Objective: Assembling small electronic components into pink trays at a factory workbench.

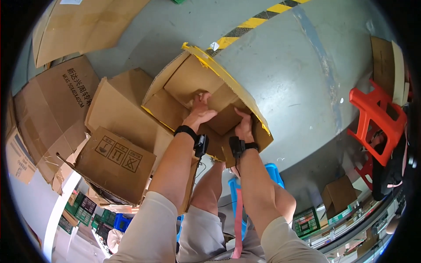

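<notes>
An open cardboard box (195, 81) with torn yellow tape along its rims stands before me, its open side facing me. Both hands reach inside it. My left hand (201, 110) is open, thumb spread, its fingers against the inner cardboard near the middle. By the right inner wall is my right hand (244, 126), its thumb stretched toward the middle and apart from the palm; its other fingers are partly hidden. Neither hand shows a loose object in it. Between them lie the brown inner panels of the box, partly in shadow. Each wrist wears a black strap with a small device.
Cardboard boxes crowd the left, including a printed one (116, 153) close by my left forearm. A blue plastic stool (272, 173) is under me. At the right stands a red plastic stool (379, 120). Yellow-black tape (252, 23) crosses the grey floor; a green crate (306, 222) sits lower right.
</notes>
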